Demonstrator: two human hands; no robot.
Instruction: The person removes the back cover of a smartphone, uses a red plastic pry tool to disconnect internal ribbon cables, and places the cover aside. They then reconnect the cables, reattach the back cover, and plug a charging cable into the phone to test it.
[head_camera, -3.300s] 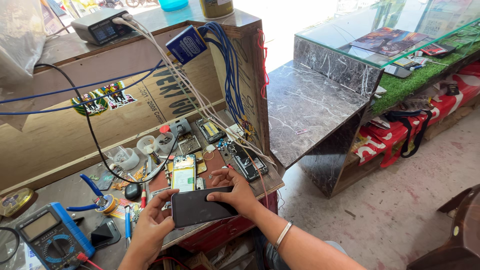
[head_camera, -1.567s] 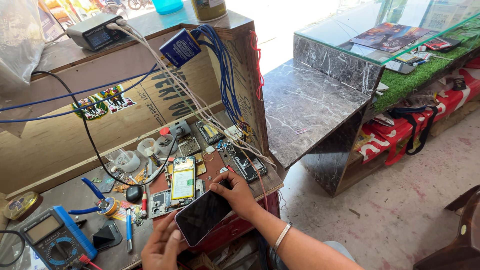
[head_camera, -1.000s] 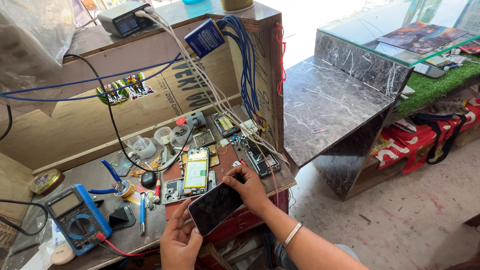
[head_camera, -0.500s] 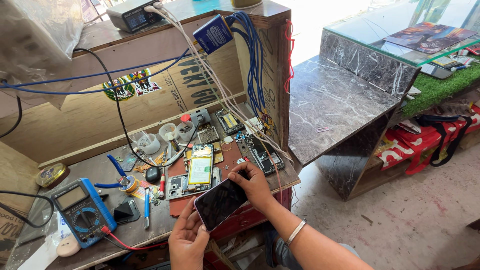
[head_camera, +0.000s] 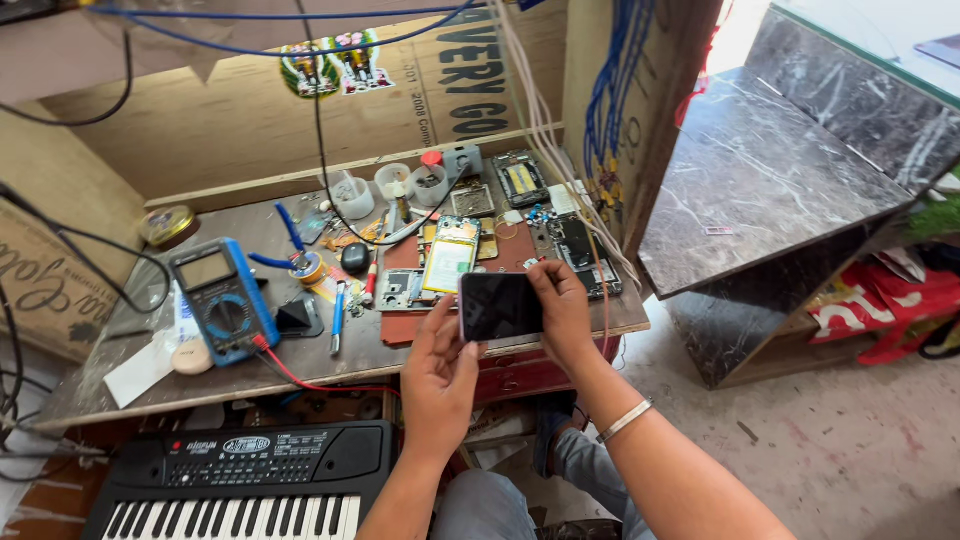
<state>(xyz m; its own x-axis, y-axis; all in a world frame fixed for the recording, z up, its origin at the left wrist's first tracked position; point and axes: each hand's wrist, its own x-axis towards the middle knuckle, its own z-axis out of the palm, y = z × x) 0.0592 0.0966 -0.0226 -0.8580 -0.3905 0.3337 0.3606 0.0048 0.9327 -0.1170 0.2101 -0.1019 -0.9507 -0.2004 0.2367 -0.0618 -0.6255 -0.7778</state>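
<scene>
Dark phone (head_camera: 500, 306) held w/ glass face up, just above near edge of tabletop (head_camera: 150, 385), right of centre. Left hand (head_camera: 440, 375) fingers pinched on near-left corner; right hand (head_camera: 562, 312) fingers curled over right edge. Prob. light, stiff, thin; glass slick & fragile, so best gripped by side edges, not face. Opened phone body (head_camera: 450, 265) lying just beyond; blue multimeter (head_camera: 222, 298) well left.

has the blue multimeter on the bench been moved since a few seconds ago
No. The blue multimeter lies left of the blue-handled pliers, just as before; only the camera shifted.
</scene>
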